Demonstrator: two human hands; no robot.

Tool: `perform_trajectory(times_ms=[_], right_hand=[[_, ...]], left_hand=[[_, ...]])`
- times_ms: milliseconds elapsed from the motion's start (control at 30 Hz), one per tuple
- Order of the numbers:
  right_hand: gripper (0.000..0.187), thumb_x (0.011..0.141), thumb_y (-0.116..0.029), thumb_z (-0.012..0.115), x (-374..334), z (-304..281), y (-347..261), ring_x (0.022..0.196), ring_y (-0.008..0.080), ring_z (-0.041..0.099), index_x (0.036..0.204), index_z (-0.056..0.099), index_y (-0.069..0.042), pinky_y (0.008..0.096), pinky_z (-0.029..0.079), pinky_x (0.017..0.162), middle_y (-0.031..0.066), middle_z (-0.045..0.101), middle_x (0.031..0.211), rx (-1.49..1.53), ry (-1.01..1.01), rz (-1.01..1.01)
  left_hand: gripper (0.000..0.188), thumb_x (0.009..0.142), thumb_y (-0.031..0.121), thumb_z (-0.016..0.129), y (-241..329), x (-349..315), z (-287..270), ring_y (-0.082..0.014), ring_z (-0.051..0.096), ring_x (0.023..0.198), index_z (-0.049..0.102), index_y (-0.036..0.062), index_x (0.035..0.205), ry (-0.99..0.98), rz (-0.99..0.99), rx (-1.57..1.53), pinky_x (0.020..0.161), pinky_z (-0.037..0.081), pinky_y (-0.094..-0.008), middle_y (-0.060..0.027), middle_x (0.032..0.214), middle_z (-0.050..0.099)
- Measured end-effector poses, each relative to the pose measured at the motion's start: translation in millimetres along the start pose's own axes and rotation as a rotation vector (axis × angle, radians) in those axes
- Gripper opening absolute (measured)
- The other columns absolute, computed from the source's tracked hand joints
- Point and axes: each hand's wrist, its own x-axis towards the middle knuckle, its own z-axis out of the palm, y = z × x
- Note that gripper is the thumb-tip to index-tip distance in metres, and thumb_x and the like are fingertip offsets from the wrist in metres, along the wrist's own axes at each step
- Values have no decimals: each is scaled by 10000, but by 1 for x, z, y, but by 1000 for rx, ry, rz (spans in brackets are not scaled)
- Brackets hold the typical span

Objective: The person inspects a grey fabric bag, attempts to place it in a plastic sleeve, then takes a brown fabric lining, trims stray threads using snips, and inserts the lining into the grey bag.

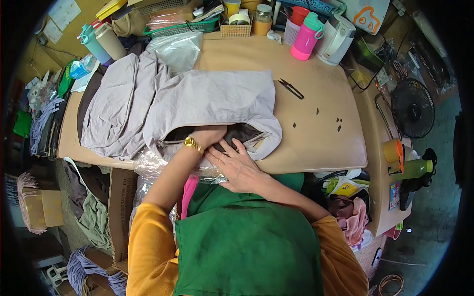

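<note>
A light grey fabric piece [212, 91], perhaps a bag or garment, lies on the table with a long slit-like opening along its near side. Dark lining [242, 135] shows inside. My left hand [210, 135], below a gold watch, reaches through this opening; its fingers are hidden in the cloth. On the near edge of the opening rests my right hand [237, 165], fingers stretched and apart, partly over the lining. More grey fabric [116, 106] is bunched to the left. Clear plastic film [153, 163] sticks out under the near edge.
Black thread snips [291, 89] lie right of the fabric on the tan-covered table [326, 143], near several small dark specks. A pink bottle [306, 42], a white kettle [335, 39] and a green basket [182, 27] line the back. A black fan [413, 108] stands at right.
</note>
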Motion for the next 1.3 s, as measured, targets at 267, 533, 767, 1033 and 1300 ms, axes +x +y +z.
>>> perform_trajectory(times_ms=[267,533,767,1033,1300], right_hand=[[85,909,-29,580,-26,-84,102,876,183,662,967,624,14,340,526,768,91,679,904,1277,695,93],[240,843,-79,608,-8,-44,223,922,396,566,1069,580,0,446,463,834,217,598,961,-291,648,499],[289,966,-280,472,-40,-51,193,707,347,565,925,571,-13,432,459,703,164,581,732,-17,833,850],[184,828,-82,700,-84,-26,71,649,55,510,933,617,43,229,420,583,-15,593,758,569,758,723],[145,859,-141,661,-79,-29,70,580,47,520,927,619,-19,214,362,483,-30,583,723,1338,645,795]], left_hand=[[581,925,420,454,-4,18,14,-350,362,1344,469,40,1364,40,-185,-144,1139,238,-427,-180,1430,438],[292,901,185,497,44,-30,-59,-368,604,990,645,-2,1068,-237,-88,91,891,464,-429,-244,1085,620],[130,800,34,679,110,-56,-85,-323,650,776,675,-29,914,130,-75,-599,683,524,-372,-168,935,655],[159,758,16,716,126,-19,-23,-284,647,757,679,-2,910,346,-59,-665,668,520,-344,-127,875,659],[202,734,-8,739,129,-20,-33,-204,618,726,704,17,932,457,-43,-717,640,501,-296,-87,827,634]])
